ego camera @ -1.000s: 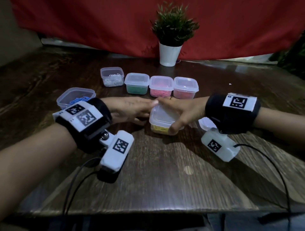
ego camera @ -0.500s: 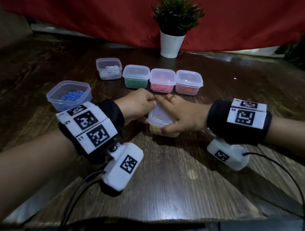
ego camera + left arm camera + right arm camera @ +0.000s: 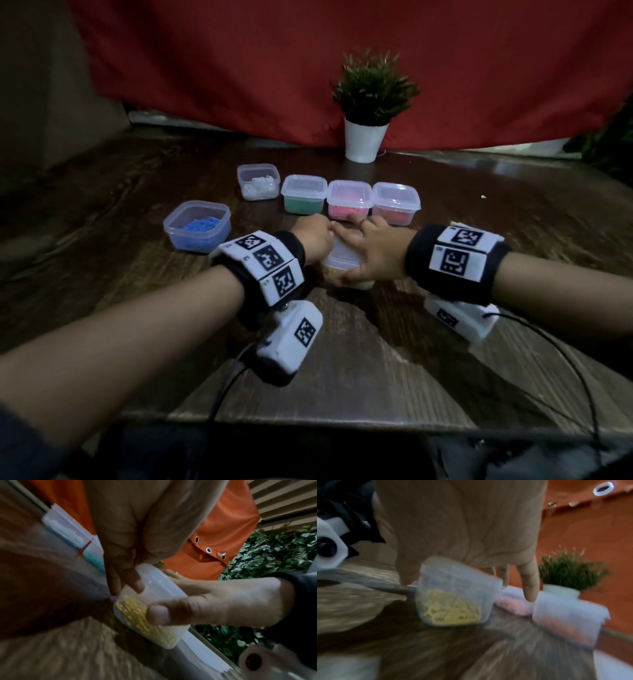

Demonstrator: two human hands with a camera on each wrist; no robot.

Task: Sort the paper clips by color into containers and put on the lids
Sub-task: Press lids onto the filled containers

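- The yellow-clip container (image 3: 346, 270) stands on the bench (image 3: 342, 370), directly between the two hands and just in front of the row of lidded containers: green (image 3: 303, 195), pink (image 3: 349, 200) and red (image 3: 395, 204).
- The right hand (image 3: 373, 253) lies over it from the right, fingers (image 3: 529, 586) spread across the lid (image 3: 159, 582), thumb (image 3: 157, 613) curled against the near wall; it grips the container.
- The left hand (image 3: 313, 241) comes from the left; its curled fingertips (image 3: 137, 585) press on the lid's left edge, pinching there.
- So the container sits under both sets of fingers, lid upward; the coming press goes straight down, I judge.
- Whether the lid is seated all round cannot be told; the far edge is hidden.
- Both hands are equally near; the right covers more of the lid.
- The blue-clip container (image 3: 197, 226) and white-clip container (image 3: 258, 181) stand unlidded, to the left.
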